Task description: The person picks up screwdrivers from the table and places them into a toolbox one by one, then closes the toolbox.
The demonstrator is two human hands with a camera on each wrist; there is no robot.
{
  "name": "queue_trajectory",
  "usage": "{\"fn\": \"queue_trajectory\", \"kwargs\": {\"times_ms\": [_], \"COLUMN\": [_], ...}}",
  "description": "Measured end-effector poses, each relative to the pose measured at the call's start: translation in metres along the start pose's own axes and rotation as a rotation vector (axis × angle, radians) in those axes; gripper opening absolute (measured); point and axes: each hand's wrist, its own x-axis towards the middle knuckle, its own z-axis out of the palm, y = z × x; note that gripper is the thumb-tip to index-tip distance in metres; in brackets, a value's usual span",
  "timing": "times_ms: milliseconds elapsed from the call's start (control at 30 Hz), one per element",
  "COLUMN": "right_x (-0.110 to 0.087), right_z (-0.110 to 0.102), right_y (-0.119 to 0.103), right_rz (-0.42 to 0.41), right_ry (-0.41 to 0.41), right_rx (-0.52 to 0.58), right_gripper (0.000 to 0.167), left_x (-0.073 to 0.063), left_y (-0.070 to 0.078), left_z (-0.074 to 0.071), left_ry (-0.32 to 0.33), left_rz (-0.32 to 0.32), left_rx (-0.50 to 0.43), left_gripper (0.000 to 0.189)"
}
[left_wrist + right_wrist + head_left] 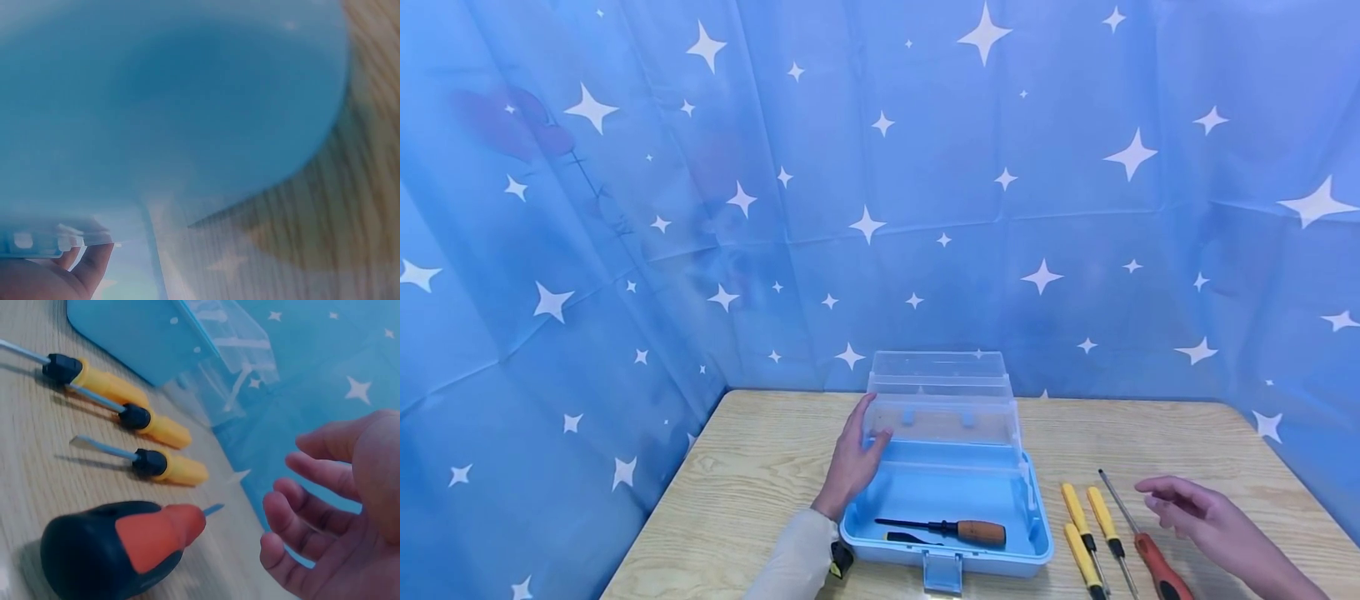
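Observation:
A light blue toolbox (1042, 542) stands with its clear lid (940, 387) raised. My left hand (850, 467) holds the lid's left edge near the hinge, thumb on the inner side. Inside the box lie a screwdriver with a brown handle (981, 532) and a partly hidden black-and-yellow tool (904, 537). Over the table to the right, my right hand (1213, 521) hovers with loosely bent fingers and nothing in them. Nearest to it is a screwdriver with a red and black handle (1157, 567). Three yellow-handled screwdrivers (178, 470) lie between that one and the box.
A small black-and-yellow object (841, 560) sits against the box's front left corner, partly behind the left sleeve (797, 554). The box's latch (942, 573) hangs down at the front. A blue star-patterned curtain (925, 167) rises behind the wooden table (760, 450).

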Motion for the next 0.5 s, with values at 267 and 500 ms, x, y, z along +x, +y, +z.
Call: {"fn": "queue_trajectory", "kwargs": {"times_ms": [267, 500], "right_x": [0.002, 0.001], "right_z": [-0.001, 0.002], "right_y": [0.013, 0.021], "right_rz": [0.012, 0.002], "right_ry": [-0.052, -0.075], "right_rx": [0.021, 0.042], "right_gripper": [0.052, 0.05], "left_x": [0.0, 0.001], "left_y": [0.0, 0.0], "left_z": [0.0, 0.001], "left_ry": [0.001, 0.002], "left_rz": [0.01, 0.003], "left_rx": [-0.002, 0.004], "left_gripper": [0.06, 0.061]}}
